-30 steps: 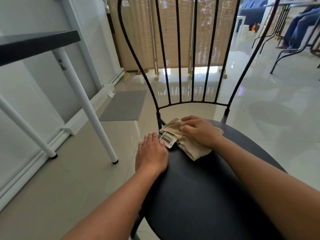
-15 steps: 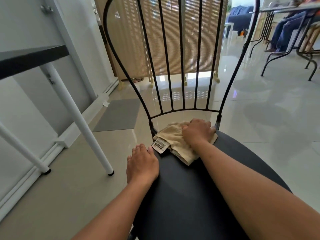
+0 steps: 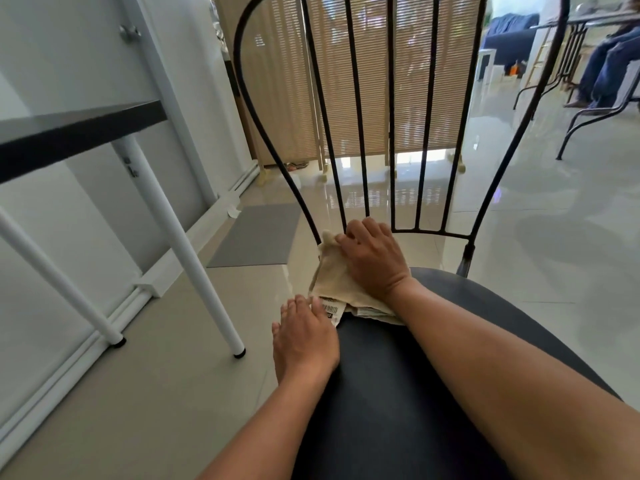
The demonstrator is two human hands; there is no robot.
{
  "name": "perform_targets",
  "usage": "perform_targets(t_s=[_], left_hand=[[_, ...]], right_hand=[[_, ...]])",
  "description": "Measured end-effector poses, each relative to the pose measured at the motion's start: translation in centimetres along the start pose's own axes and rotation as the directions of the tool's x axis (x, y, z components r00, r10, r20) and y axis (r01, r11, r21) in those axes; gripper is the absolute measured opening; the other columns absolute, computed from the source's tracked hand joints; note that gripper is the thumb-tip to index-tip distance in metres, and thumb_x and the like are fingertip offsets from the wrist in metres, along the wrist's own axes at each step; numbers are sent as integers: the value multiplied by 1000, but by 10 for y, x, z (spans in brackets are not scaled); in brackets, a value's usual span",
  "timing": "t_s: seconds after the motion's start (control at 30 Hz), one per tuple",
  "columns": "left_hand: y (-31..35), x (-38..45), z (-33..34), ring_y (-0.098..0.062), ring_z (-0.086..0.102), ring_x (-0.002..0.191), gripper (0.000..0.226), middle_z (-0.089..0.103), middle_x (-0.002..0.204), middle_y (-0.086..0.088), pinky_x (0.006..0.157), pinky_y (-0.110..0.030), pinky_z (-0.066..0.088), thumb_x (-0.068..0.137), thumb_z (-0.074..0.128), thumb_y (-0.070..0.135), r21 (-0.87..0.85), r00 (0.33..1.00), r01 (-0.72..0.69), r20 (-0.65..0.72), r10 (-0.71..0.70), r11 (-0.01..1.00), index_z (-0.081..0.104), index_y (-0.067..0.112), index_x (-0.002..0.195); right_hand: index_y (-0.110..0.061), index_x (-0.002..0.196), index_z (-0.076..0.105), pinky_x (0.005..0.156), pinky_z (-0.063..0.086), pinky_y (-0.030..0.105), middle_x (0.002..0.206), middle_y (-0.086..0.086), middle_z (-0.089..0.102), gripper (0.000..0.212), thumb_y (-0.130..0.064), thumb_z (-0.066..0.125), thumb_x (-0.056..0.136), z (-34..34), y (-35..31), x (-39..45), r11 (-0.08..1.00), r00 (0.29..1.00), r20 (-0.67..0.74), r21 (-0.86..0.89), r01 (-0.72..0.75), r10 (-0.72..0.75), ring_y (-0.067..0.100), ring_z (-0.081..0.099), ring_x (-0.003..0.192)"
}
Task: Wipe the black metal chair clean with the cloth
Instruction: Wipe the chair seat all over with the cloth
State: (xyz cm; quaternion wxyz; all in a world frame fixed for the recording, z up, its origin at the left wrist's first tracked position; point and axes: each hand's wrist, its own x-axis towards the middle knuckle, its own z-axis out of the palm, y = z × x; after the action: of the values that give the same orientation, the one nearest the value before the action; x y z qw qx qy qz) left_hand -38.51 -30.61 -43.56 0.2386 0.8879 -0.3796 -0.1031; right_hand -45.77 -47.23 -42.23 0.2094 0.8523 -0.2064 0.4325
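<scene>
Your right hand (image 3: 375, 263) lies palm down on the beige cloth (image 3: 332, 277), fingers bent over its far edge and pressing it against the back left corner of the seat, right where the backrest's left upright and first bars come down. It looks more like a press than a closed grip: the cloth is pinned under palm and fingers, not bunched in a fist. Your left hand (image 3: 304, 336) rests flat with straight fingers on the left rim of the seat, holding nothing; its fingertips reach the printed label (image 3: 333, 310) that sticks out from the cloth's near edge.

The cloth sits on the black metal chair (image 3: 398, 393), at the rear left of the round seat, partly hanging over the rim. From your right hand the unwiped work lies two ways: the broad dark seat stretches toward you and to the right, and the backrest bars (image 3: 356, 116) rise straight up and away just beyond your fingertips, their long axis vertical. Your right hand is the nearer one to both, so I judge it should carry the stroke, with the left steadying the chair.

Around the chair: a white-legged worktop (image 3: 79, 128) at the left, a grey mat (image 3: 256, 235) on the glossy tiled floor, a slatted folding screen (image 3: 374, 81) behind the backrest, and a seated person's legs (image 3: 606, 64) far right
</scene>
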Motion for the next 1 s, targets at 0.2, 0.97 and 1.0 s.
perform_targets(t_s=[0.2, 0.97, 1.0], left_hand=[[1, 0, 1, -19, 19, 150, 61, 28, 161, -4, 122, -41, 12, 104, 12, 42, 37, 1000, -15, 14, 14, 999, 29, 10, 152], [8, -11, -4, -11, 14, 151, 59, 11, 165, 5, 123, -34, 14, 103, 24, 40, 62, 947, -304, 123, 295, 951, 11, 21, 158], [8, -12, -4, -11, 13, 151, 59, 10, 165, 5, 123, -33, 13, 104, 24, 39, 68, 944, -317, 125, 307, 946, 10, 21, 158]], right_hand=[[-13, 107, 70, 63, 51, 38, 95, 6, 65, 28, -7, 77, 80, 17, 3, 9, 996, 997, 71, 88, -18, 12, 26, 58, 79], [-20, 133, 61, 103, 43, 50, 140, -2, 58, 39, -15, 46, 97, 3, -5, -1, 960, 895, 403, 114, -256, 190, 27, 57, 127], [-18, 127, 66, 94, 50, 46, 134, 0, 63, 37, -16, 48, 95, 1, -5, -4, 955, 927, 308, 131, -266, 216, 28, 63, 118]])
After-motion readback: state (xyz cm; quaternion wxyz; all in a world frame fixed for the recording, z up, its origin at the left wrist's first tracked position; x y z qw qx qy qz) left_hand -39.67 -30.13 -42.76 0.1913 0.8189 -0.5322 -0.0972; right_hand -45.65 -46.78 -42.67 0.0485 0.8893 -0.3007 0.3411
